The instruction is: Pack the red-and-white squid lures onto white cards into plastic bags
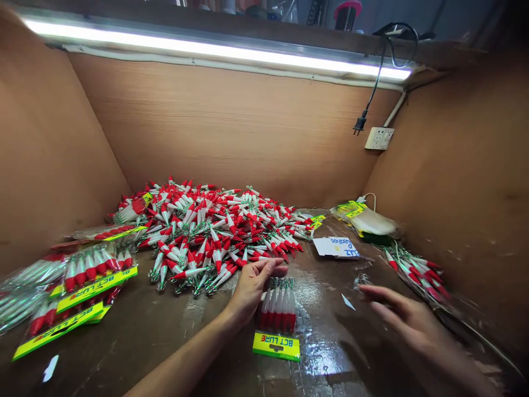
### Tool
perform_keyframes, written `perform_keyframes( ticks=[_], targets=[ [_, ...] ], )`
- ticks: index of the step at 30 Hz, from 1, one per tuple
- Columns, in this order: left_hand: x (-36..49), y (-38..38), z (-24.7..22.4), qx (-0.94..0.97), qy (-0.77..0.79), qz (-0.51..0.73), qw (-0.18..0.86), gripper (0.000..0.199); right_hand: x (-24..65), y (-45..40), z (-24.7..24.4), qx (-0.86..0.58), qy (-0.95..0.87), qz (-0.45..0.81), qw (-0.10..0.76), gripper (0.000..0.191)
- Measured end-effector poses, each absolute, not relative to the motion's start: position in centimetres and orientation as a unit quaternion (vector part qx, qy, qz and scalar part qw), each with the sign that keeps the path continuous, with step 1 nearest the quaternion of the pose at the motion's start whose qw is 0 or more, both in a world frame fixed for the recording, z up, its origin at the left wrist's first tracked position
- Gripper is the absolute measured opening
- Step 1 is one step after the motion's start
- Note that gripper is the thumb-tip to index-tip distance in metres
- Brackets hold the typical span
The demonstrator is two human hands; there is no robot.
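My left hand [253, 286] is closed, thumb and forefinger pressed together at the hook end of a clear packet of red-and-white fishing lures [279, 309]. Whatever lies between these fingers is hidden. The packet lies flat, its yellow-green BCT LURE header card [276, 345] towards me. Off to the right, my right hand [403, 320] is blurred by motion, with forefinger and thumb apart. A crumpled scrap of clear plastic [361, 280] is by its fingertips; whether they touch is unclear. Beyond my left hand spreads a large heap of loose lures [215, 231].
Filled lure packets [97, 286] are stacked at left. At right are loose lures [417, 273], clear bags with yellow cards [363, 218] and a white handwritten card [336, 247]. A white scrap [347, 301] lies between my hands. A plug [359, 124] dangles near the outlet [379, 138].
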State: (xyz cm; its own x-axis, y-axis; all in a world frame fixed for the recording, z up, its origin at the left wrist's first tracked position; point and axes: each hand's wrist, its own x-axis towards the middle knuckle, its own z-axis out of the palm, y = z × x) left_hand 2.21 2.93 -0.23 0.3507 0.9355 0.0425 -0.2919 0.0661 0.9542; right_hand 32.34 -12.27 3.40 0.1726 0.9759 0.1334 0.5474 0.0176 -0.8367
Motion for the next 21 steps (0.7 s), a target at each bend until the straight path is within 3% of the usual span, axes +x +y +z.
perform_keyframes(
  ticks=[4,9,15,21],
  targets=[
    [2.1,3.0,-0.6,0.497,0.325,0.467,0.655,0.045,26.3,-2.1,1.6,-0.489,-0.621,0.474,0.387,0.057],
    [1.0,3.9,-0.5,0.505,0.333,0.433,0.668,0.052,22.6,2.6,-1.2,-0.43,-0.593,0.572,0.369,0.046],
    [-0.2,5.2,-0.2,0.639,0.37,0.269,0.619,0.044,24.1,1.8,-2.2,-0.448,-0.613,0.555,0.34,0.04],
    [0.2,5.4,-0.5,0.676,0.4,0.27,0.558,0.031,23.7,1.0,-1.0,-0.482,-0.71,0.393,0.329,0.021]
  ],
)
